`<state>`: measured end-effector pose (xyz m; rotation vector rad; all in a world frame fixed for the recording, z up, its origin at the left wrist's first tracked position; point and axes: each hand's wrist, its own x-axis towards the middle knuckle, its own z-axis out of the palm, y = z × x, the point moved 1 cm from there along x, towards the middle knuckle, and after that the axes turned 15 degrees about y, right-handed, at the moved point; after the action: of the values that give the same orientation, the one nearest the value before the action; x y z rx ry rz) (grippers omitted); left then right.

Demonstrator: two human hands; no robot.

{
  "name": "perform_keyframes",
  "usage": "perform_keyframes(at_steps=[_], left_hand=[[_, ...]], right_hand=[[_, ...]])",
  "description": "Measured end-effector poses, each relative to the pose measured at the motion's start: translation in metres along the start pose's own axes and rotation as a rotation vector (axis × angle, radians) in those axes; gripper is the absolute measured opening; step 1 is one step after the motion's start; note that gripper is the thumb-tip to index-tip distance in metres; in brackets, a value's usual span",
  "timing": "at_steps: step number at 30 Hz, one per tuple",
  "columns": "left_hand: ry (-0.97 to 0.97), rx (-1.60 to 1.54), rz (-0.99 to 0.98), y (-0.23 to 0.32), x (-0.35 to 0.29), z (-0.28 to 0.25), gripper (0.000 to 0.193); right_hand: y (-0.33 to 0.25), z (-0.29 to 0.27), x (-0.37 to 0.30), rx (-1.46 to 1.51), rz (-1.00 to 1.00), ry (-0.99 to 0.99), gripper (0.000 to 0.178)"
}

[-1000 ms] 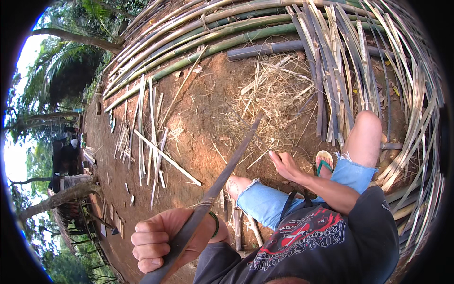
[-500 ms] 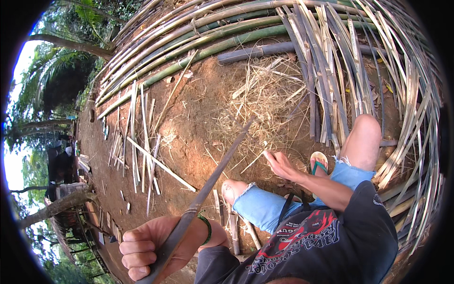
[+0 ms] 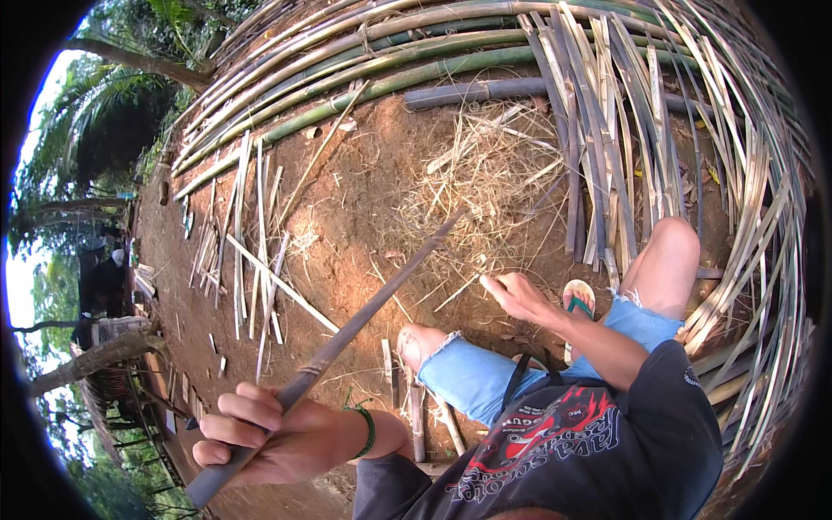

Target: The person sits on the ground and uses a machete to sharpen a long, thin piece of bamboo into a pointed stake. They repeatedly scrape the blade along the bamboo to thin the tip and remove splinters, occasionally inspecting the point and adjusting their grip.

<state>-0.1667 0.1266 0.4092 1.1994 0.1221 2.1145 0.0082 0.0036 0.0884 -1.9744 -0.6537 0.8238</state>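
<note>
My left hand (image 3: 260,438), with a green band at the wrist, grips a long dark bamboo strip (image 3: 355,325) near its lower end. The strip slants up and away to the right, its thin far end over a heap of pale shavings (image 3: 485,178). Beyond my bent knees, my right hand (image 3: 517,299) is closed, thumb along the top; whatever it holds is hidden by the fingers. A thin pale sliver (image 3: 459,292) shows beside that thumb, and I cannot tell whether the hand touches it.
Long bamboo poles (image 3: 390,82) lie across the far side. Split dark strips (image 3: 598,139) rest over them, and pale slats (image 3: 771,217) pile up at the right. More slats (image 3: 282,282) are scattered on the brown soil at the left. Trees and a shelter stand farther left.
My left hand has moved left and slightly up, drawing the bamboo strip the same way, and its fingers have loosened a little. My right hand has hardly moved.
</note>
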Motion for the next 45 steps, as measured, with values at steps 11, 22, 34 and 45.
perform_keyframes(at_steps=[11,22,34,45], left_hand=[[0.056,-0.147,-0.104,0.01,-0.012,-0.024,0.036],[0.091,-0.154,-0.109,0.007,-0.009,-0.034,0.036],[0.069,-0.196,-0.133,0.009,-0.006,-0.043,0.033],[0.044,-0.189,-0.129,0.014,-0.011,-0.047,0.029]], right_hand=[[0.032,0.014,0.021,-0.087,0.097,0.036,0.073],[0.038,0.025,0.008,-0.028,0.274,0.01,0.076],[0.008,0.006,0.002,-0.055,0.078,0.007,0.074],[0.028,-0.005,0.014,-0.098,0.102,-0.059,0.071]])
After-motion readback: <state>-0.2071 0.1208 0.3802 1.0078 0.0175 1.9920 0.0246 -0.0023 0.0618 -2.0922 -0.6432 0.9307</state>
